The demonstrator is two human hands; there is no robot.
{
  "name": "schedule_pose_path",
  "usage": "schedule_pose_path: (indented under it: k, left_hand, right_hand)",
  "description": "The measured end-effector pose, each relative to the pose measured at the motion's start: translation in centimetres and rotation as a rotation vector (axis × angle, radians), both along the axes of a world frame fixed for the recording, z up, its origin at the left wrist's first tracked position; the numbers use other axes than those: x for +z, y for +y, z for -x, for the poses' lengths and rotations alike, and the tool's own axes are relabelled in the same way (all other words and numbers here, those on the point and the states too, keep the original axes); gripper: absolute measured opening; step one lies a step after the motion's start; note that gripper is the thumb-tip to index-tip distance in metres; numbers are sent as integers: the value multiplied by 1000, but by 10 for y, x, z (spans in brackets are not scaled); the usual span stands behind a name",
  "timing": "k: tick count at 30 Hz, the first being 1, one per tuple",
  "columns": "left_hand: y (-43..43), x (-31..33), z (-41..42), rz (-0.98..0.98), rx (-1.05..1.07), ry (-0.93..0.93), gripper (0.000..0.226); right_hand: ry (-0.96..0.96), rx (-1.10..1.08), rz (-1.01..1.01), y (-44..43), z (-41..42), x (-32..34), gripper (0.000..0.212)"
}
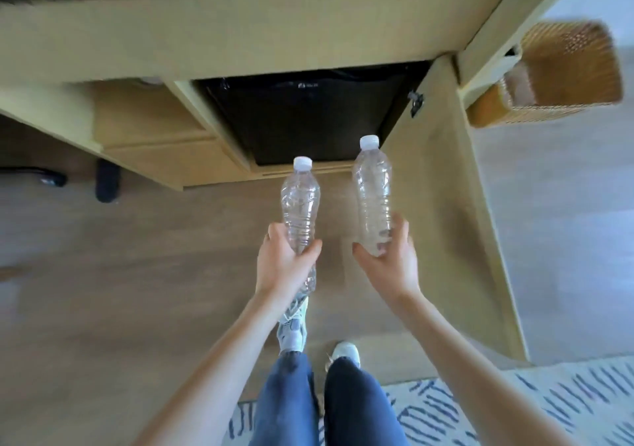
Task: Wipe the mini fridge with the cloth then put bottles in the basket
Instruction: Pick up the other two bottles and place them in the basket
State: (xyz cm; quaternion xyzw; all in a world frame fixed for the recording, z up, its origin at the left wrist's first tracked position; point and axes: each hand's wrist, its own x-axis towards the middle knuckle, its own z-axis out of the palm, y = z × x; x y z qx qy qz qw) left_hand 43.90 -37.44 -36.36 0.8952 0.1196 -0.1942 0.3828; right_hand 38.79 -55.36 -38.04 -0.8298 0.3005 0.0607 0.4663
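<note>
I hold two clear plastic bottles with white caps, upright, in front of the black mini fridge (302, 119) set into a wooden cabinet. My left hand (281, 260) grips the lower part of the left bottle (301, 205). My right hand (391, 256) grips the base of the right bottle (373, 191). A woven wicker basket (562, 95) stands on the floor at the upper right, beyond the cabinet's side panel. No cloth is visible.
The open cabinet door (456, 205) slants down the right side, between me and the basket. Drawers (164, 150) sit left of the fridge, and a chair's castors (106, 179) stand further left. A patterned rug (514, 408) lies under my feet on the wooden floor.
</note>
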Motion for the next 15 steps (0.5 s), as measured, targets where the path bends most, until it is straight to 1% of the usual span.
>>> schedule_pose_path:
  k: [2,4,6,8,11,15]
  left_hand:
    - [0,69,10,47,15,-22,39]
    - [-1,133,19,130,52,-42,36]
    - [-1,193,24,216,106,-81,34]
    - [-3,246,28,297,135,-134,32]
    - [-7,318,23,382,108,-243,30]
    - [-20,401,4,480,35,-386,32]
  right_hand:
    - [-60,18,16,0,4,67,72]
    - [-127,17,-16,0,7,131,76]
    - [-206,2,-53,-2,7,190,75]
    - [-279,-11,-99,-6,7,244,67]
    - [-446,-48,-200,-11,3,318,54]
    - [-624,-45,-208,-27,-7,402,47]
